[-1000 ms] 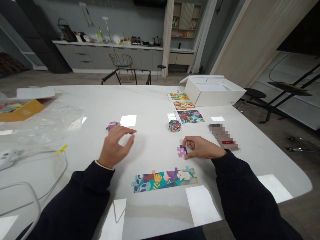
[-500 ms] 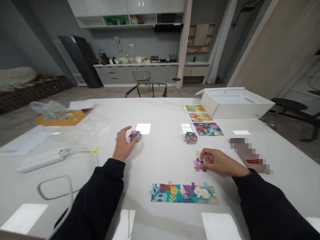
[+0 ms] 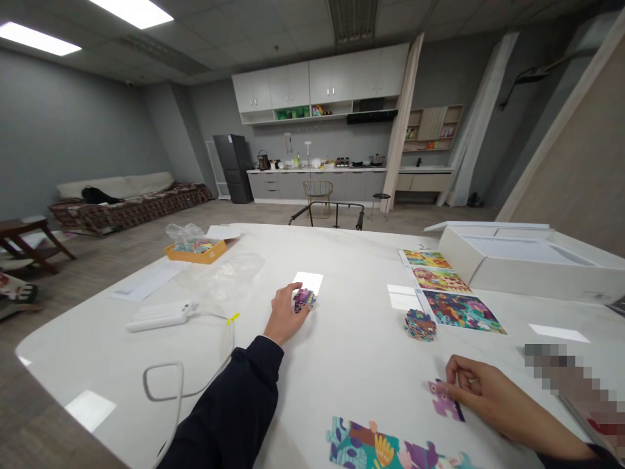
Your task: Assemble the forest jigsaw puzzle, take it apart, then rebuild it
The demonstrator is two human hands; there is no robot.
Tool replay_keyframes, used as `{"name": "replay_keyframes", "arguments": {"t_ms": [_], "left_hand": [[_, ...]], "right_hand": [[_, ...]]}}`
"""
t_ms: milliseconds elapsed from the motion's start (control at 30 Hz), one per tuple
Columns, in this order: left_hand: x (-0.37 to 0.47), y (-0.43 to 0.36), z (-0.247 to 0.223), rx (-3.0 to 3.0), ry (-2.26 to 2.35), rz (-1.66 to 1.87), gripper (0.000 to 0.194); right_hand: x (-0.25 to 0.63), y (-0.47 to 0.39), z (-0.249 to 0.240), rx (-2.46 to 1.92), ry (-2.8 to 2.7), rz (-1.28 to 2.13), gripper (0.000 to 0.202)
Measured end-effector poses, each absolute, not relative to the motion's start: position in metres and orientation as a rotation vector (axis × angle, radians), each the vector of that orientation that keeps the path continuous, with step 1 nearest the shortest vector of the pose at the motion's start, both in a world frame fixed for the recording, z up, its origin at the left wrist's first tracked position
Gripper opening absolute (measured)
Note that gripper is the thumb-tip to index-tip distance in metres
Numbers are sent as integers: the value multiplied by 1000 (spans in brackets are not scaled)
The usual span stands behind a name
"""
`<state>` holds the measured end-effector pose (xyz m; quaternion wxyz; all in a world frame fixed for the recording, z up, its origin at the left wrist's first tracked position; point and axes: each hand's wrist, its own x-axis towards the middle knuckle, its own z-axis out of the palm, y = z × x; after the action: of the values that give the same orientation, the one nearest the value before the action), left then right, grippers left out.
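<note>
Pinching a pink-and-purple puzzle piece (image 3: 446, 407) in its fingers (image 3: 455, 366), the right hand (image 3: 483, 394) is near a teal-patterned puzzle strip (image 3: 362, 445). The left hand (image 3: 284, 316) grasps a purple-topped puzzle stack (image 3: 304, 299) on the white counter (image 3: 351, 365).

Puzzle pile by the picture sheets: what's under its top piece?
Below the top piece, edges of more puzzle pieces show, unevenly stacked. Their printed faces are mostly covered, so I can't tell their pictures or count.

A puzzle strip (image 3: 383, 449), a stack of pieces (image 3: 420, 325), a picture sheet (image 3: 442, 280) and a white box (image 3: 532, 279) are carried by the bench (image 3: 351, 365); at left, a power strip (image 3: 159, 317) and clear plastic (image 3: 227, 277) are laid.
</note>
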<state>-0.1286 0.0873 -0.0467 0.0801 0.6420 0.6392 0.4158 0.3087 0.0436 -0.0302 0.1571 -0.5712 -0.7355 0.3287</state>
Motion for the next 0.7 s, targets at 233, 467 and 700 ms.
{"name": "replay_keyframes", "arguments": {"t_ms": [233, 467, 700], "left_hand": [[-128, 89, -52, 1885, 1905, 1273, 49], [-130, 92, -55, 1843, 1910, 1304, 52], [-125, 89, -46, 1855, 1851, 1382, 51]], "right_hand": [[312, 47, -40, -1629, -2108, 920, 35], [308, 45, -36, -1633, -2095, 937, 36], [307, 43, -31, -1642, -2097, 952, 35]]}}
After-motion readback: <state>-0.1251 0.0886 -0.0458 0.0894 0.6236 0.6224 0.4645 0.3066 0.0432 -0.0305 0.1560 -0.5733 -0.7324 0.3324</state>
